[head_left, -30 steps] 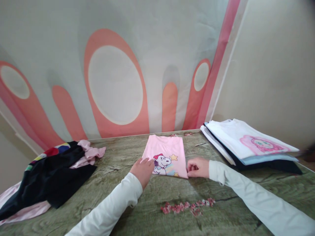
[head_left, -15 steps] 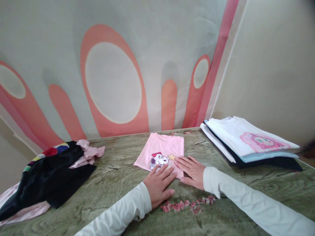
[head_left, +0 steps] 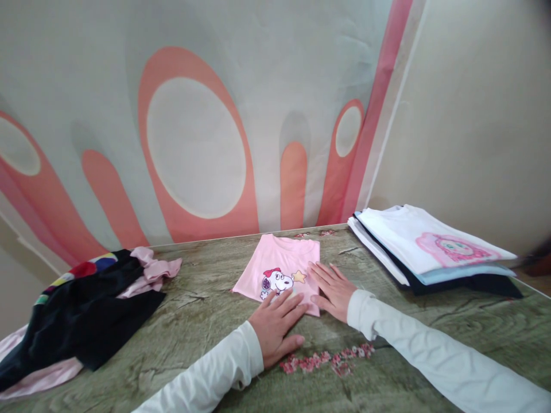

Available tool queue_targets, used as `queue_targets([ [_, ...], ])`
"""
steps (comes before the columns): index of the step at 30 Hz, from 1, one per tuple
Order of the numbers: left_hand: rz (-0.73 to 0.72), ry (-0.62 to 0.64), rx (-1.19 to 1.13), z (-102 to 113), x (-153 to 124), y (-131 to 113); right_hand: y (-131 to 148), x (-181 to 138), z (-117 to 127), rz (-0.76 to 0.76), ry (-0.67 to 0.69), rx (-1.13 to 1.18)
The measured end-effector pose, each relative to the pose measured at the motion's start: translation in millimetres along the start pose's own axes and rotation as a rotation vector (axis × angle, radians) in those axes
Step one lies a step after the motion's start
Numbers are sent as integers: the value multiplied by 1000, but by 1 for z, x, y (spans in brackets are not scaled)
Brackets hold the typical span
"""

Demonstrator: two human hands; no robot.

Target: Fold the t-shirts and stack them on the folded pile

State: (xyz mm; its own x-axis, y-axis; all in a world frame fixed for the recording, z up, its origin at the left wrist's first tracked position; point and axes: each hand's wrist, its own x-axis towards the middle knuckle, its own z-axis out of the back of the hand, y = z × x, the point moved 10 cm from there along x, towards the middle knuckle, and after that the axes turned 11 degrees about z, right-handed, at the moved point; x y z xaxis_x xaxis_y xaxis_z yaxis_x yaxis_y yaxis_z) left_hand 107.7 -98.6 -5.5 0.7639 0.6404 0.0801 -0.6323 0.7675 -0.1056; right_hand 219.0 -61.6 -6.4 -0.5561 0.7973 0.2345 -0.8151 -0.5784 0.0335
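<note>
A pink T-shirt [head_left: 275, 252] lies folded on the table, its collar toward the wall. On its front is a cartoon dog with a red bow beside a yellow star. My left hand [head_left: 278, 326] lies flat across the shirt's near edge, fingers stretched out and covering the bottom of the print. My right hand [head_left: 332, 289] rests open on the shirt's right side, its fingertips just right of the star. Neither hand grips the cloth.
Several folded shirts [head_left: 430, 229] are stacked at the right, a white one with a pink print on top. Crumpled black and pink clothes [head_left: 99, 310] lie at the left. The wood-patterned table [head_left: 206, 355] meets a wall with a pink pattern [head_left: 198, 229].
My right hand has slid slightly up along the shirt's right side, uncovering more of the star and the lower right corner. The left hand stays nearly in place. The view has shifted slightly.
</note>
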Motion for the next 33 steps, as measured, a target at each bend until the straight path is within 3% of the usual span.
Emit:
queue_targets([
  [2, 5, 4, -5, 1, 0, 0, -10, 2, -5, -4, 29, 14],
  [8, 6, -16, -21, 2, 0, -1, -67, -1, -26, -237, 65, 12],
  [12, 71, -72, -21, 7, 5, 15, -79, -3, -33, -264, 42, 13],
  [16, 184, -84, 3, 12, 9, 54, -80, -4, -36, -267, 37, 16],
  [23, 466, -89, 41, 8, 0, 154, -79, -6, -39, -251, 16, 2],
  [26, 491, -103, -3, 7, -3, 170, -79, -6, -36, -236, -27, -7],
  [29, 480, -203, -170, 18, -6, 174, -72, -6, -23, -191, -125, -6],
  [33, 688, -401, -387, 35, -27, 199, -27, -3, 8, 6, -253, 67],
])
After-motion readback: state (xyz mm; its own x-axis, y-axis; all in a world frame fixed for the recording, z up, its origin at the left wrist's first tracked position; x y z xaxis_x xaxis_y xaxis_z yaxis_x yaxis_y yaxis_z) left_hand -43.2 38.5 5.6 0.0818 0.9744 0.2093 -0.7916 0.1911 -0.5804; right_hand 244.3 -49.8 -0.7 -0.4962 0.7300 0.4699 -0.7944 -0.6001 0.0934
